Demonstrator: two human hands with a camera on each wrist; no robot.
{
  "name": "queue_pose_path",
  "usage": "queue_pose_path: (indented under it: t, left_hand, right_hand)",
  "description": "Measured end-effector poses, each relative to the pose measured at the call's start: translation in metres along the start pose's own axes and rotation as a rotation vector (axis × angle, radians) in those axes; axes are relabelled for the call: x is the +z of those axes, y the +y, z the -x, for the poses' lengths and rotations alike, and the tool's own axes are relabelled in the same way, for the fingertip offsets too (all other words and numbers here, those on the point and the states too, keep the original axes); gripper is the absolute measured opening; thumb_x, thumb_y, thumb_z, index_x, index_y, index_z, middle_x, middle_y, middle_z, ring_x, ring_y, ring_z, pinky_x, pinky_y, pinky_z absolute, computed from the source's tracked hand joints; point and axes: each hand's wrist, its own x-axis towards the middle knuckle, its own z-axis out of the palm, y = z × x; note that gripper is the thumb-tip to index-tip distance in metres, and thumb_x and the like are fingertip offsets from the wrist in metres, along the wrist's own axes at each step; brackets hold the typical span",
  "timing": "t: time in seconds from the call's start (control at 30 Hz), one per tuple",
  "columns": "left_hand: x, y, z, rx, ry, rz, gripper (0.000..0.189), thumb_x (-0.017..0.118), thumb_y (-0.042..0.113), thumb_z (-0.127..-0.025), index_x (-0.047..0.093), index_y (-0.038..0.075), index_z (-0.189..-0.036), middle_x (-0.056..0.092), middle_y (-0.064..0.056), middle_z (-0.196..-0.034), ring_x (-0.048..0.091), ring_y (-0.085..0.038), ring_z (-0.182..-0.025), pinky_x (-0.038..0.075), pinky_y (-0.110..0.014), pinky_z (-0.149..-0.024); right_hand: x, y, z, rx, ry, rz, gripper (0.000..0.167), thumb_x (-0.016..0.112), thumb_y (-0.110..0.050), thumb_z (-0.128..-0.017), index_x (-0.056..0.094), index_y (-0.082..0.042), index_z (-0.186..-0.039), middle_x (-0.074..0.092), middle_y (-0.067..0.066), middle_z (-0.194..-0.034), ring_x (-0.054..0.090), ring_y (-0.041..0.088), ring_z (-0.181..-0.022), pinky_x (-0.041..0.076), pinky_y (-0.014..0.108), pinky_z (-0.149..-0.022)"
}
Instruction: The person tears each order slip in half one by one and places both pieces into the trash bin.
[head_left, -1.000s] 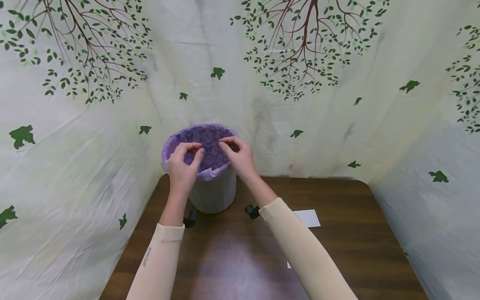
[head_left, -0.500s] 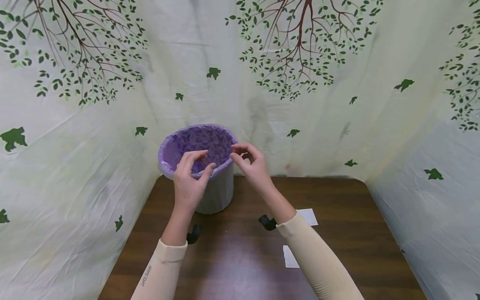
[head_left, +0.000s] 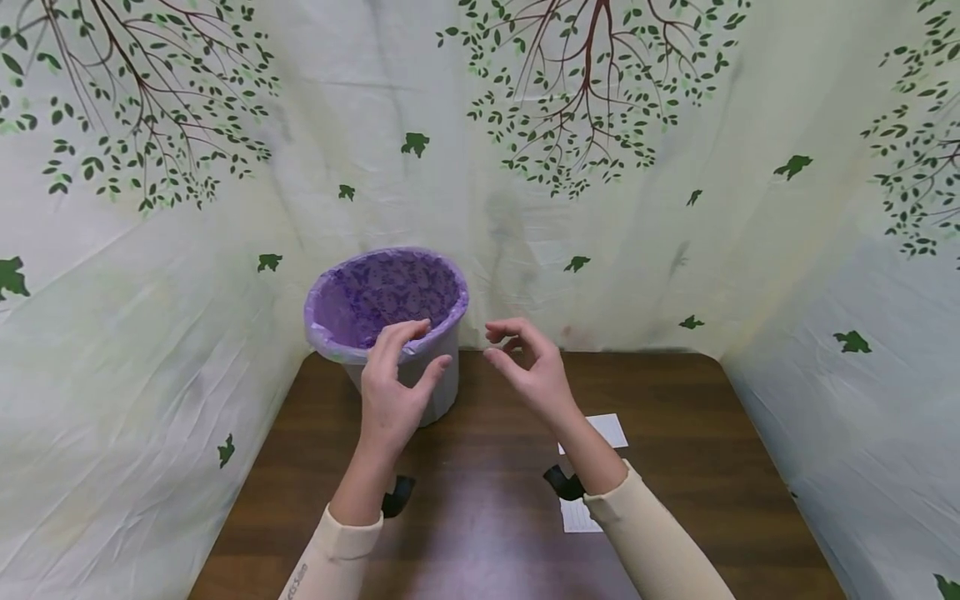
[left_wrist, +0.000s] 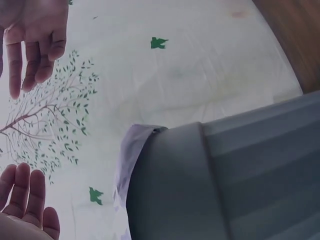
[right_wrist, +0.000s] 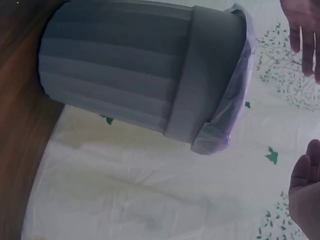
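Observation:
A grey ribbed trash bin (head_left: pixel 442 385) stands on the table, its mouth lined with a purple bag (head_left: pixel 405 287) printed with butterflies and folded over the rim. In the head view my left hand (head_left: pixel 393 387) hovers before the bin's near side, thumb and fingers spread apart in a loose curve. To the right of the rim, my right hand (head_left: pixel 536 371) is raised with relaxed, bent fingers. Neither hand holds anything. Both wrist views show the bin's side wall and the liner's folded edge. The bottom of the bin is hidden.
Two white paper slips, an upper slip (head_left: pixel 609 430) and a lower slip (head_left: pixel 579 517), lie on the brown wooden table (head_left: pixel 675 408), partly behind the right forearm. A leaf-printed fabric (head_left: pixel 517 250) surrounds the table. Black camera mounts (head_left: pixel 564 483) sit at the wrists.
Both hands have drawn back from over the bin's mouth, moving toward the body and rightward, their fingers spreading. A small white patch at the near rim no longer shows. The view has turned slightly right.

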Motion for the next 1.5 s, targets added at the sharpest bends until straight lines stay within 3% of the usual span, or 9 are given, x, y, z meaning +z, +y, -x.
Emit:
queue_pose_path:
  t: [0.3,0.7,0.93,1.2,1.37,1.5]
  left_hand:
    - [-0.001,0.003,0.011,0.005,-0.044,-0.011,0.058,0.090,0.008,-0.083,0.067,0.007,-0.137,0.070,-0.012,-0.134,0.063,-0.029,-0.128,0.041,-0.039,-0.114]
    - [0.002,-0.001,0.032,0.028,-0.144,0.006,0.070,0.092,0.012,-0.079,0.063,0.010,-0.143,0.066,-0.012,-0.142,0.058,-0.032,-0.137,0.039,-0.039,-0.118]
    - [0.010,-0.003,0.048,0.005,-0.192,0.021,0.072,0.093,0.014,-0.079,0.063,0.009,-0.144,0.065,-0.010,-0.143,0.058,-0.028,-0.135,0.038,-0.028,-0.118]
    - [0.020,-0.006,0.064,-0.006,-0.235,-0.016,0.076,0.094,0.019,-0.079,0.061,0.016,-0.147,0.064,-0.007,-0.144,0.058,-0.028,-0.135,0.042,-0.041,-0.112]
    - [0.025,-0.009,0.069,0.017,-0.245,-0.038,0.078,0.094,0.023,-0.078,0.060,0.016,-0.148,0.064,-0.006,-0.144,0.058,-0.027,-0.133,0.042,-0.041,-0.110]
    - [0.030,-0.010,0.074,0.028,-0.270,-0.064,0.078,0.095,0.027,-0.078,0.060,0.014,-0.146,0.064,-0.005,-0.143,0.059,-0.027,-0.132,0.042,-0.041,-0.109]
  right_hand:
    - [-0.014,0.001,0.018,-0.017,0.006,0.056,0.037,0.076,0.003,-0.093,0.070,-0.006,-0.128,0.073,0.015,-0.119,0.067,0.030,-0.113,0.053,0.032,-0.100]
    - [-0.042,0.004,0.047,-0.074,-0.050,0.189,0.047,0.082,0.001,-0.088,0.068,-0.007,-0.132,0.073,0.012,-0.126,0.067,0.018,-0.121,0.049,0.027,-0.103]
    - [-0.056,0.012,0.067,-0.048,-0.047,0.237,0.053,0.083,0.004,-0.085,0.068,-0.008,-0.134,0.071,0.015,-0.129,0.065,0.017,-0.122,0.047,0.022,-0.103]
    - [-0.067,0.019,0.087,-0.022,-0.052,0.261,0.056,0.083,0.005,-0.084,0.066,-0.006,-0.136,0.070,0.012,-0.131,0.065,0.019,-0.123,0.048,0.027,-0.102]
    - [-0.074,0.023,0.096,0.008,-0.062,0.296,0.056,0.083,0.003,-0.085,0.066,-0.009,-0.137,0.069,0.015,-0.132,0.064,0.018,-0.125,0.046,0.020,-0.105]
    - [-0.079,0.025,0.103,0.039,-0.075,0.307,0.056,0.083,-0.001,-0.087,0.065,-0.009,-0.139,0.068,0.015,-0.135,0.064,0.019,-0.127,0.047,0.023,-0.105]
